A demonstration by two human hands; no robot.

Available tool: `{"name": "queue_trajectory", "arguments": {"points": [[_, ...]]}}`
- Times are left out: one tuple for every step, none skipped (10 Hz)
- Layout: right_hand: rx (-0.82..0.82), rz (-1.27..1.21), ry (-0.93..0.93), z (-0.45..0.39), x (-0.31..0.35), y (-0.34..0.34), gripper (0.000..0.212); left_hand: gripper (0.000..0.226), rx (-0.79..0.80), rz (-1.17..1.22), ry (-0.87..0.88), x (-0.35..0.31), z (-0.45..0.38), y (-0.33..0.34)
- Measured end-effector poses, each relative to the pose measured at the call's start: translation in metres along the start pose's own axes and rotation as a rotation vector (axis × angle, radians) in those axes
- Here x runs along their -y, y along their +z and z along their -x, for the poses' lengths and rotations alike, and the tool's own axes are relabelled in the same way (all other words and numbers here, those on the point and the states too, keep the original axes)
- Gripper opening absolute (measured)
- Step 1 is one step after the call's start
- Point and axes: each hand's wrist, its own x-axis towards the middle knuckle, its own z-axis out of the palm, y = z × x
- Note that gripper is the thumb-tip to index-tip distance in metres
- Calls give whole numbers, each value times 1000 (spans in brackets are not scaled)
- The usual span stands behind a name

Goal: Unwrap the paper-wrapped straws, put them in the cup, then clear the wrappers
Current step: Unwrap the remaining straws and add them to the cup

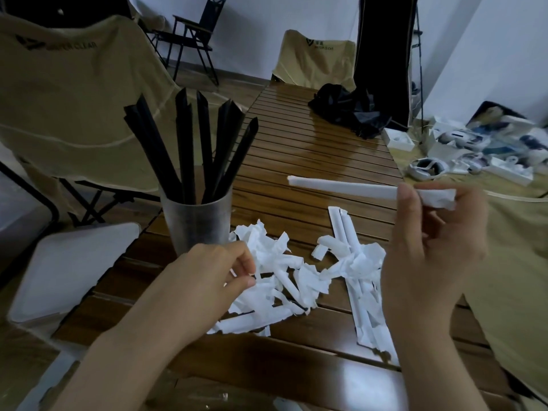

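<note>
Paper-wrapped straw (341, 186) juts leftward from the right hand (430, 247) grip pinching its end.

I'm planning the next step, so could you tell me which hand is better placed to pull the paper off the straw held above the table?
The left hand. It holds no straw and lies by the torn wrappers, while the right hand already pinches the wrapped straw near one end.

left chair back (74, 84) reads, blurred, "clear".
</note>
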Motion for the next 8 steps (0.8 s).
{"name": "queue_trajectory", "arguments": {"points": [[-55,-80,8,1,2,-4,15,10,-6,9,47,-2,-2,-2],[-37,-165,167,-150,137,173,14,15,-22,46,137,-7,-1,-4],[58,-507,389,-80,-31,-41,16,23,-107,38,282,-16,1,-5],[150,-840,638,-63,-68,-98,18,35,-264,-7,403,-24,0,-7],[328,-727,630,-8,-14,-21,23,34,-353,-76,422,-31,-1,-7],[613,-716,634,1,0,-5,18,17,-415,-187,398,-32,-1,-3],[732,-549,569,-4,-3,-6,16,19,-410,-239,336,-21,-2,-4],[775,-360,468,4,-9,0,11,16,-331,-258,311,-12,0,-13]]}}
